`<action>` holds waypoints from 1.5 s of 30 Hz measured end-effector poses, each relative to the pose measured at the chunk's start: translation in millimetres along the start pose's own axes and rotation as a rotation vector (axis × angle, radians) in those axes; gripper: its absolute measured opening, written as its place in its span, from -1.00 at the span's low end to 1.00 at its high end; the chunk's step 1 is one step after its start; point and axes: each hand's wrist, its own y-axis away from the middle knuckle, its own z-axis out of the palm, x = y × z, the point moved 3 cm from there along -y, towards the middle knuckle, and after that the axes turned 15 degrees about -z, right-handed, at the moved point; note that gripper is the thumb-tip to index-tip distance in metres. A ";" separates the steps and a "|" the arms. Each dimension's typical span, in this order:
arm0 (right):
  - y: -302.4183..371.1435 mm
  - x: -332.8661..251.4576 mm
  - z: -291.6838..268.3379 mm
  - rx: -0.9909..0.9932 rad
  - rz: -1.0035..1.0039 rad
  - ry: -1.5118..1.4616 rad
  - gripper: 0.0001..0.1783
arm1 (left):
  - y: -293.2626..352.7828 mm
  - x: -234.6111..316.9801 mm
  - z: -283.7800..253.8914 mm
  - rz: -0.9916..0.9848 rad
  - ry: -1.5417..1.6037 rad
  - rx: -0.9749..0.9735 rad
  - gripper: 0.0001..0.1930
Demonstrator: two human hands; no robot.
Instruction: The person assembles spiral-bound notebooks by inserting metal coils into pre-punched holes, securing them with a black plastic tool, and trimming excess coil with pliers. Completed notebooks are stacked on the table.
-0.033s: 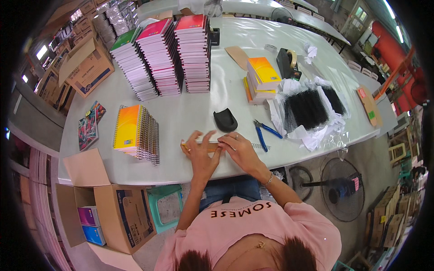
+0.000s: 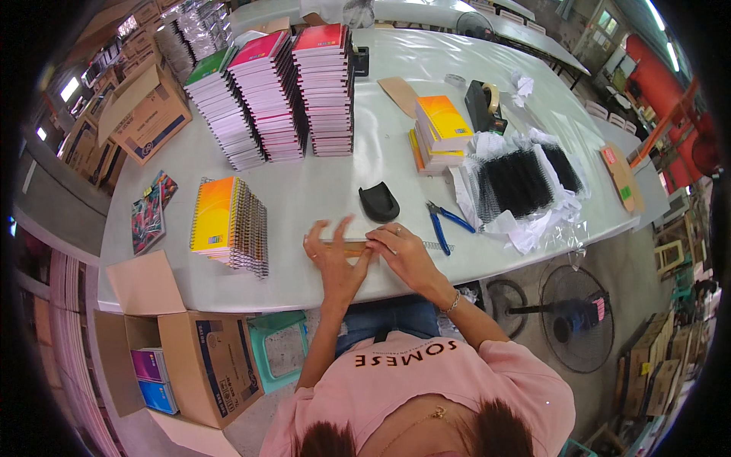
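A thin tan-edged notebook [image 2: 352,247] lies flat near the table's front edge, and both hands are on it. My left hand [image 2: 332,257] presses down on its left part with fingers spread. My right hand [image 2: 403,251] pinches its right end with its fingertips. A silver wire coil [image 2: 436,245] sticks out to the right from under my right hand. Blue-handled pliers [image 2: 449,220] lie just right of my hands. A small black curved object [image 2: 378,202] sits just beyond them.
A leaning pile of spiral notebooks [image 2: 228,222] with orange covers lies to the left. Three tall notebook stacks [image 2: 274,95] stand at the back, with a short orange stack [image 2: 440,129] to their right. Black coils [image 2: 525,179] lie in white wrap. An open cardboard box [image 2: 183,358] is below left. A fan [image 2: 572,316] is below right.
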 end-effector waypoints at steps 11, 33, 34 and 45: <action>-45.4 121.0 -40.8 -0.540 -0.063 0.144 -0.37 | -15.5 -23.5 2.5 -0.066 0.193 0.014 -0.23; 17.6 97.2 -38.8 -0.343 0.345 -1.035 -0.48 | -20.4 -41.5 6.0 -0.025 0.283 -0.134 -0.15; 16.8 97.1 -39.9 -0.330 0.282 -1.113 -0.47 | -22.0 -39.0 5.3 -0.034 0.284 -0.139 -0.15; 10.0 76.4 -49.2 -0.446 0.425 -0.755 -0.55 | -24.4 -48.1 10.2 -0.114 0.412 -0.197 -0.14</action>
